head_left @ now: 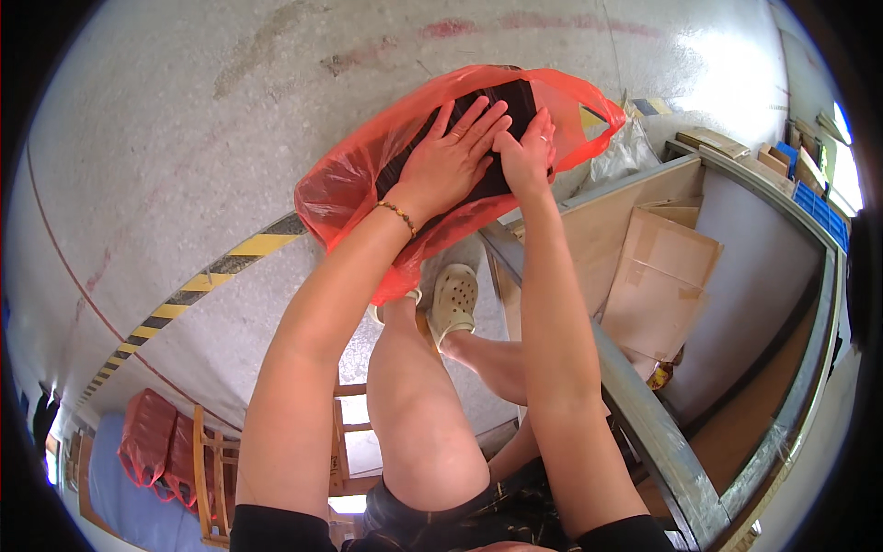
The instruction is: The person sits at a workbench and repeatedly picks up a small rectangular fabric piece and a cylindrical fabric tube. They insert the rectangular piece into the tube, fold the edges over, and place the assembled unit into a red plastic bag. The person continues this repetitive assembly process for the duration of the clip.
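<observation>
A translucent red plastic bag hangs or stands with its mouth wide in front of me, above the floor. Inside lies a black, flat-topped bundle with fine lines along it; what it is made of I cannot tell. Flat on top of it, fingers stretched, rests my left hand, a beaded bracelet at its wrist. My right hand, wearing a ring, lies along the bundle's right side with its fingers extended and its thumb toward the left hand. Its fingertips are partly turned from view.
To my right stands a metal-framed bin holding flattened cardboard. Yellow-and-black tape crosses the grey floor. Filled red bags sit at lower left beside a wooden chair. My beige clog is below the bag.
</observation>
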A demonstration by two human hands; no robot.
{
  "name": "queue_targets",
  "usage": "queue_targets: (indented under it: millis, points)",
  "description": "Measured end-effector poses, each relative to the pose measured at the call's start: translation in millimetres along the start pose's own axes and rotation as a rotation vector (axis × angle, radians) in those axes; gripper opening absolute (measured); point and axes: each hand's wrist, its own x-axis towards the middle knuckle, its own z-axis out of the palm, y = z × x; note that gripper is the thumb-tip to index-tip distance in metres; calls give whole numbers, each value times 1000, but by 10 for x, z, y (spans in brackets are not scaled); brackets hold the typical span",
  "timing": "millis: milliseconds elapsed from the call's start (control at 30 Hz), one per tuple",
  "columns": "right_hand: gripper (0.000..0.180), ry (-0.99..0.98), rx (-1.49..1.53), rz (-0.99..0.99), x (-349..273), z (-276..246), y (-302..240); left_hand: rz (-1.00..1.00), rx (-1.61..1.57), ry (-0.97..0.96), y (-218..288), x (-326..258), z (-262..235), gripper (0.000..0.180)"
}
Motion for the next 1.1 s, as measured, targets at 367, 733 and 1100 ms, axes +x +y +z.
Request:
queue_targets:
  millis: [367, 733, 1100]
  points:
    - [74, 194, -46, -47, -516, -419, -479, 26, 5, -25, 116, 102, -32, 54]
    - [21, 547, 1017, 8, -612, -882, -559, 269, 105, -158, 362, 560, 269, 60]
    - [32, 446, 1002, -61, -1095, -1469, -1212, 138, 106, -319, 477, 580, 281, 66]
